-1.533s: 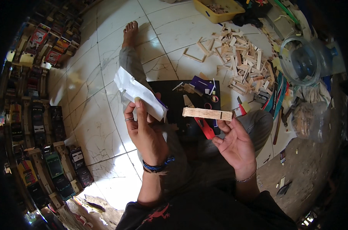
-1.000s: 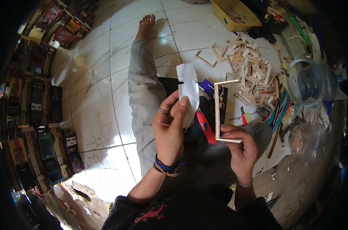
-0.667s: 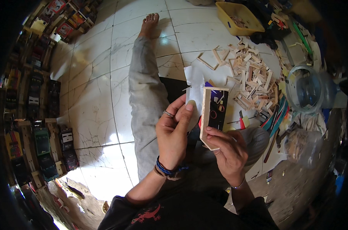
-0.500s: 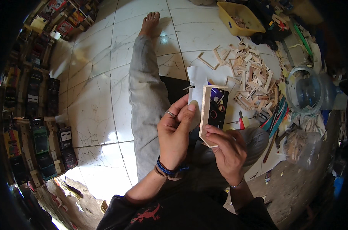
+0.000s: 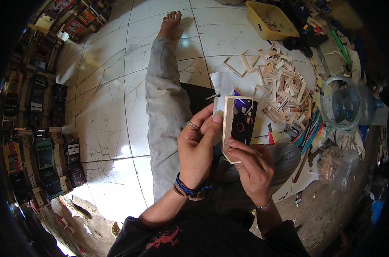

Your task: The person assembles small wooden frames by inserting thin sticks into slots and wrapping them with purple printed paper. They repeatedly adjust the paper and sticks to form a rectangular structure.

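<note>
My left hand point(image 5: 197, 139) pinches a white piece of paper point(image 5: 222, 85) between thumb and fingers; the sheet stands up past the fingertips and looks folded or bent. My right hand point(image 5: 254, 169) grips the lower end of a wood-edged piece point(image 5: 228, 124), long and narrow with a pale wooden rim and a slanted lower corner. Its face is a dark panel with purple and coloured printed shapes. The paper lies right beside the left wooden edge; whether it touches is hard to tell. My right palm is partly hidden by its own fingers.
A heap of small wooden strips and corner pieces point(image 5: 288, 85) lies on the tiled floor at right. Beyond it stands a yellow tub point(image 5: 271, 21). A red-handled cutter point(image 5: 270, 136) is near my knee, a clear plastic jug point(image 5: 342, 103) farther right. Racks of wood-framed pieces point(image 5: 44, 158) line the left.
The paper has shifted slightly along the wooden edge and looks more bent now. Both hands keep their holds, and the wood-edged piece has barely moved.
</note>
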Demonstrator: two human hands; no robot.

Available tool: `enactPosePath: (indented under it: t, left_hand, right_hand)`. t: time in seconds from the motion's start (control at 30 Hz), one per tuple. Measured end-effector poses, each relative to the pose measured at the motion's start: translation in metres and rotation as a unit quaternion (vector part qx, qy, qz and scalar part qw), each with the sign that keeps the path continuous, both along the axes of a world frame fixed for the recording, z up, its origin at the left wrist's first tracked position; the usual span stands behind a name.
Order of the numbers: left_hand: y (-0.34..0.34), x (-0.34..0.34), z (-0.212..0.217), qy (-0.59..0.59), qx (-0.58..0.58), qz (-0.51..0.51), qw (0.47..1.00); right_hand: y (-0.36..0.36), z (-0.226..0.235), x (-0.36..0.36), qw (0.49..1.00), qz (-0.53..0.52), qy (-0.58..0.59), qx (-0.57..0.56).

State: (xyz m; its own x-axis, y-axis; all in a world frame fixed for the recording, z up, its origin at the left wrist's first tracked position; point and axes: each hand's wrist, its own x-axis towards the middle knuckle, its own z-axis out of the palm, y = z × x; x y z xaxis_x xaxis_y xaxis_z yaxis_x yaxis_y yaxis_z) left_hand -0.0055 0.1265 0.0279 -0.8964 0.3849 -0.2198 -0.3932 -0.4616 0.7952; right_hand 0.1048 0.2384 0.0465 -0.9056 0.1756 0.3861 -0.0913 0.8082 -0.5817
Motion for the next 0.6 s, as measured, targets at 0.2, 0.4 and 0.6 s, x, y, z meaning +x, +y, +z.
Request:
enactPosePath:
  t: [0.2,0.4,0.6]
  left_hand:
    - [0.0014,0.0002,-0.0014,0.000,0.000,0.007,1.000]
    - [0.0003,-0.0003,-0.0036,0.006,-0.002,-0.008,1.000]
    - [-0.0001,0.0007,-0.0032,0.004,-0.008,-0.006,1.000]
  right_hand:
    - [-0.0011,-0.0019,0.0003,1.000,-0.015,0.009,-0.002]
    - [-0.0013,-0.0023,0.0009,1.000,-0.011,0.006,-0.004]
    - [-0.0012,-0.0039,0.0005,1.000,-0.008,0.011,-0.011]
